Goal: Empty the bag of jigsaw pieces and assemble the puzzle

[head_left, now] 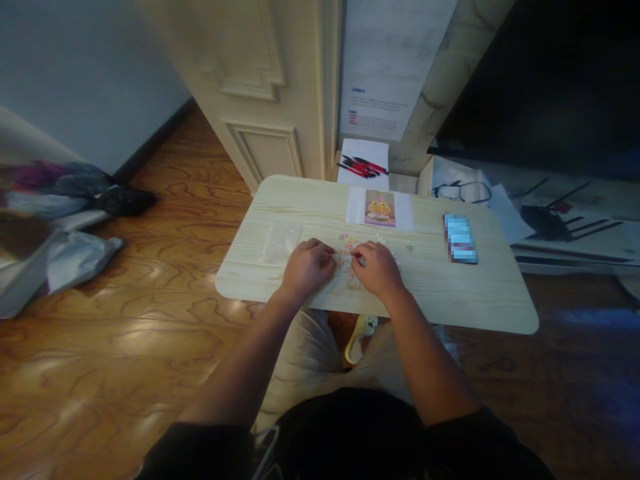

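Note:
Both my hands rest close together on a small pale wooden table. My left hand is curled, its fingers pinched at a small pile of tiny colourful pieces. My right hand is curled too, its fingertips pressed at the same pile; what they hold is too small to make out. A clear plastic bag lies just left of my left hand. A picture card of a yellow figure lies beyond the hands.
A blurred phone-sized object lies on the table's right side. Red and black pens sit on white paper behind the table. Glasses and papers lie at the right. Bags lie on the wooden floor at the left.

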Demonstrator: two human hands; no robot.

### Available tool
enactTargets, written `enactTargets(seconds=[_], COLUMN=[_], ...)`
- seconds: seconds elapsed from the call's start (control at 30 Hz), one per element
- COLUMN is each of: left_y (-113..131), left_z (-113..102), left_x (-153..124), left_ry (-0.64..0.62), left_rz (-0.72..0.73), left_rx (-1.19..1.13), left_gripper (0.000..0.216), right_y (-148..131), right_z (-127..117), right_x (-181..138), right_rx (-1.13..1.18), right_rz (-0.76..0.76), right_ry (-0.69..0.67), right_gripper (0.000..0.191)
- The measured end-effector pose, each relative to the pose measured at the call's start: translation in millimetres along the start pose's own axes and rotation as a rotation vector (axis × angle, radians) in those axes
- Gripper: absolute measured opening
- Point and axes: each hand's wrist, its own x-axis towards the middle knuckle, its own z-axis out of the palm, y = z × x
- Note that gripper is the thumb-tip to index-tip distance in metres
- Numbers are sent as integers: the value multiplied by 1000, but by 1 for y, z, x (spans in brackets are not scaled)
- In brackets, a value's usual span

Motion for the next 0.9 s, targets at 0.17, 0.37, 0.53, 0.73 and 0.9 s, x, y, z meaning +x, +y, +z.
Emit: enactTargets(seconds=[0.17, 0.37, 0.53, 0.73, 0.9], left_y=[4, 5, 11, 18, 22], left_z=[6, 8, 12, 22, 27], left_x=[-2, -2, -12, -17, -14], left_ry=[-49, -53, -47, -60, -42], left_rz=[65, 59, 66, 81, 38], left_rx=[23, 36, 1, 37, 25], left_gripper=[22, 26, 27, 30, 25], right_y=[-1, 1, 9, 10, 4], right_z=[4, 10, 7, 0, -3], right_x=[3, 4, -3, -25, -46], right_rx=[-134, -52, -2, 7, -45], right_rz=[56, 98, 73, 79, 75], right_ry=[-37, 11, 18, 31, 4], right_gripper=[13, 11, 11, 15, 17])
